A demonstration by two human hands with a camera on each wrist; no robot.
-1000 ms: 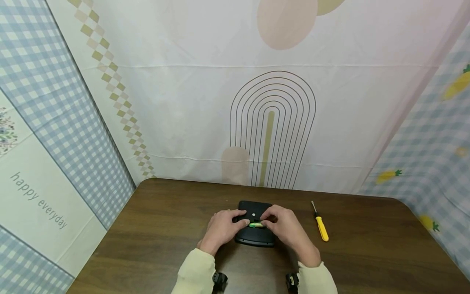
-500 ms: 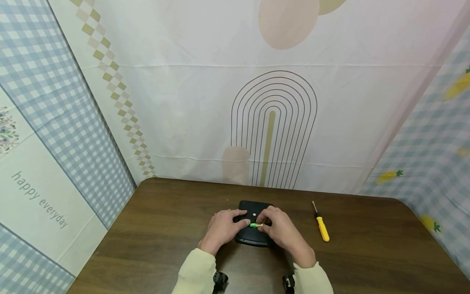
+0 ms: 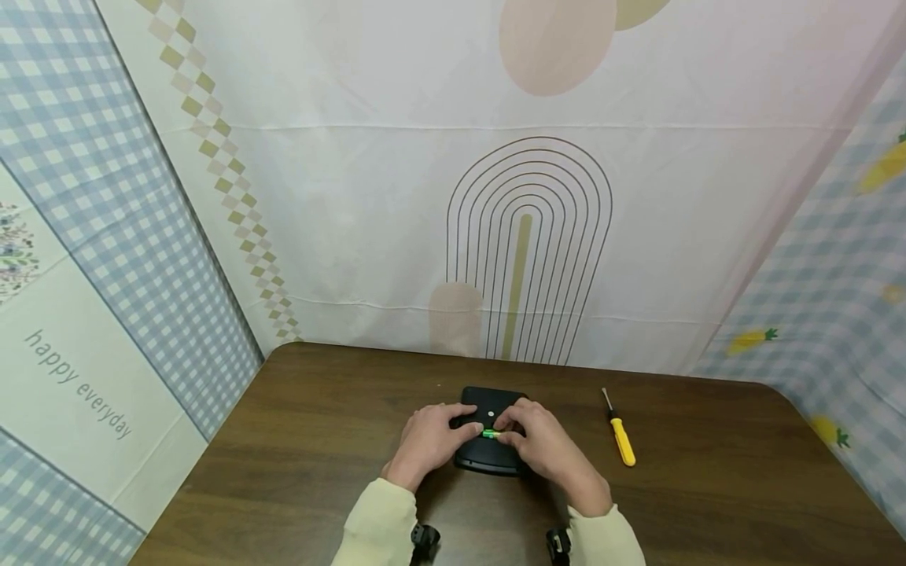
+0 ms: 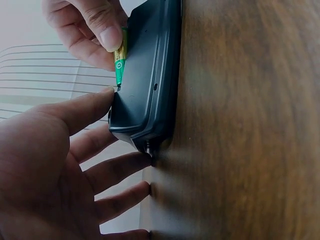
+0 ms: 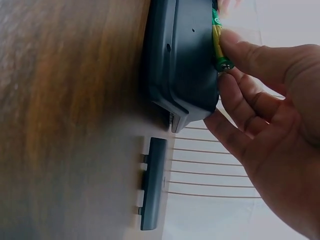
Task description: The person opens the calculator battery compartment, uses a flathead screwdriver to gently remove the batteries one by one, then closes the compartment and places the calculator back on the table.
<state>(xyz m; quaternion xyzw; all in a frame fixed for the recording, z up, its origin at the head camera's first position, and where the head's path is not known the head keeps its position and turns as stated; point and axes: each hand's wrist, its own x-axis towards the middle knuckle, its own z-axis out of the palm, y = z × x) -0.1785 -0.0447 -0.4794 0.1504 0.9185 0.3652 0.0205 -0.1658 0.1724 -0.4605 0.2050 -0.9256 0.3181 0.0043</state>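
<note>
A black plastic device [image 3: 490, 458] lies on the table, its back facing up. My left hand [image 3: 432, 437] holds its left side, the thumb on the back panel and the other fingers down along the edge, some reaching the table. My right hand [image 3: 550, 446] pinches a green and gold battery [image 5: 218, 42] between thumb and fingers at the slot in the device's back. In the left wrist view the battery [image 4: 120, 62] sits tilted, its far end low at the slot close to my left thumb. The slot's inside is hidden by the fingers.
A loose black battery cover [image 5: 155, 185] with small tabs stands on the table beyond the device's right side. Farther right lies a screwdriver [image 3: 620, 436] with a yellow handle. Patterned cloths [image 3: 354, 220] hang behind the wooden table [image 3: 318, 440] and at both sides.
My right hand has shifted slightly left and closer over the slot with the battery. My left hand and the device stay in place.
</note>
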